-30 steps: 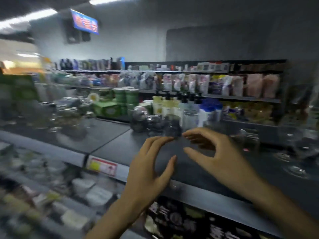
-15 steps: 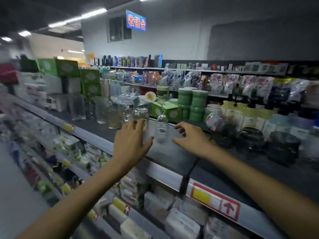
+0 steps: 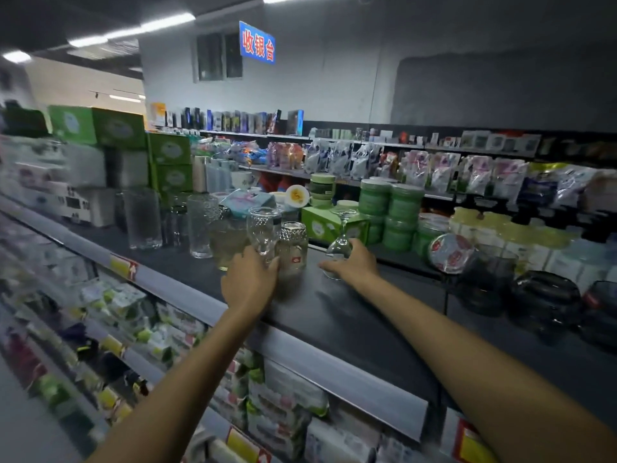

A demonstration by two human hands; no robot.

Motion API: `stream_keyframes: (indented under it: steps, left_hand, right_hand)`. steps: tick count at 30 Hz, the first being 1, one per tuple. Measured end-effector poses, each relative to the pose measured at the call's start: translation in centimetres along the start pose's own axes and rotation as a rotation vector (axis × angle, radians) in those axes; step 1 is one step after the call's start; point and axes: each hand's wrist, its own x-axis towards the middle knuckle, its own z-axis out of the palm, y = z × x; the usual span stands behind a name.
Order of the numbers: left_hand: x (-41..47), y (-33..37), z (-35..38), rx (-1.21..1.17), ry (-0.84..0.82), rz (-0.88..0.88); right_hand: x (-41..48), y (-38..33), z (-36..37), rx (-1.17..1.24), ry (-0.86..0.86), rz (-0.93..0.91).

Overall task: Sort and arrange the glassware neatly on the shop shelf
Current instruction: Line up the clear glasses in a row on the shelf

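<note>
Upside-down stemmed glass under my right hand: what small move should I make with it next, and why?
Probably slide the upside-down clear stemmed glass left, up beside the short diamond-patterned glass. Your right hand grips its bowl, the glass stands apart from the row of glassware, and your left hand rests against that row's end, so the gap looks ready to close.

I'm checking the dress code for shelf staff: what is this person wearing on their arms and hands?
Nothing shows. The left hand and right hand have no gloves, neither wrist carries a watch or bracelet, and both arms are bare up to the frame edge, with no sleeves.
</note>
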Motion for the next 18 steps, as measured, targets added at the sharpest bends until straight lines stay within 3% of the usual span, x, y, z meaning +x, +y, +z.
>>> stream_keyframes:
  steps: [13, 18]
  left_hand:
    - [-0.1, 0.0, -0.5, -0.092, 0.011, -0.025]
    - [-2.2, 1.3, -2.1, -0.168, 0.040, 0.138]
  right_hand:
    - [-2.1, -0.2, -0.9, 0.052, 0.133, -0.048]
    - [-5.8, -1.2, -6.9, 0.103, 0.140, -0.174]
